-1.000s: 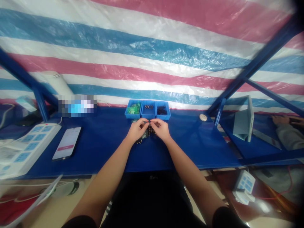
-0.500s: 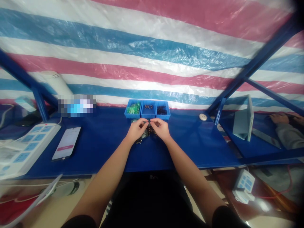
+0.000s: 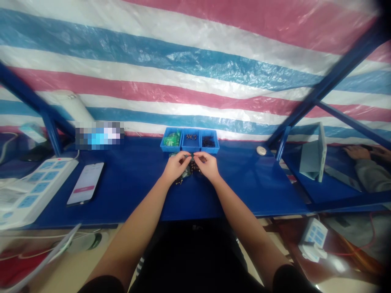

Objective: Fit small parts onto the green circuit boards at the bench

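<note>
My left hand (image 3: 175,166) and my right hand (image 3: 207,165) meet fingertip to fingertip over the blue table (image 3: 137,183), both pinched on a tiny dark part (image 3: 191,155) that I cannot make out. Under and between the hands lies a small heap of dark and brass parts (image 3: 187,173). Just behind them stand three small blue bins (image 3: 190,141): the left holds green pieces, the middle a few small parts, the right dark parts.
A phone (image 3: 86,183) lies screen up at the left, beside a white power strip (image 3: 27,191). A round white object (image 3: 261,150) sits at the right by a blue frame post. Another person's hands (image 3: 363,153) rest at the far right.
</note>
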`<action>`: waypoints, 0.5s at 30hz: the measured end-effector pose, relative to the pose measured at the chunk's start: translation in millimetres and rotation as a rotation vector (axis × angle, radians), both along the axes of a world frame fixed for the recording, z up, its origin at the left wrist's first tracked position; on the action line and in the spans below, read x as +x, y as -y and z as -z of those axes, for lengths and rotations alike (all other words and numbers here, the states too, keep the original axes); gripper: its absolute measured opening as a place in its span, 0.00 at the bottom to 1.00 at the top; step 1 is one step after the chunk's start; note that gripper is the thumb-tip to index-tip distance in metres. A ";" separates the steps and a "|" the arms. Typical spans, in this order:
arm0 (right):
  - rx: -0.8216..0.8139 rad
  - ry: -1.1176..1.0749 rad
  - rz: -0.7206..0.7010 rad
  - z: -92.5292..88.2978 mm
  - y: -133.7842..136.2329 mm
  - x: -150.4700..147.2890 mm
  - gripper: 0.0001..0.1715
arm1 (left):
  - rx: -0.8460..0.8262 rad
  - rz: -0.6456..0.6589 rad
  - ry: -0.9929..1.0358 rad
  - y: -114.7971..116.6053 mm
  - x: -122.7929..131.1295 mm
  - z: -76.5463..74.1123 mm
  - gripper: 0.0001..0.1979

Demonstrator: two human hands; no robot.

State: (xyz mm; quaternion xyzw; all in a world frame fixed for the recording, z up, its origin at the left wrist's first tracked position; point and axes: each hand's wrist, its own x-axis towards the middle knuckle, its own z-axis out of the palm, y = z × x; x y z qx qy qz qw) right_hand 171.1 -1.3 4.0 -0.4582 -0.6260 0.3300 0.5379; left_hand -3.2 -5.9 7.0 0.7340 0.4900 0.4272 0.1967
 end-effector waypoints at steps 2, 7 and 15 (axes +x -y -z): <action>0.007 -0.005 -0.011 -0.1 0.4 -0.4 0.14 | 0.010 0.014 0.011 -0.3 -0.2 0.4 0.14; 0.003 0.010 0.025 -1.3 1.5 -0.6 0.14 | 0.004 0.017 0.009 0.2 -0.9 -1.2 0.13; -0.077 -0.167 0.238 6.3 -23.6 16.3 0.28 | 0.016 -0.005 0.005 -0.8 -0.1 2.8 0.12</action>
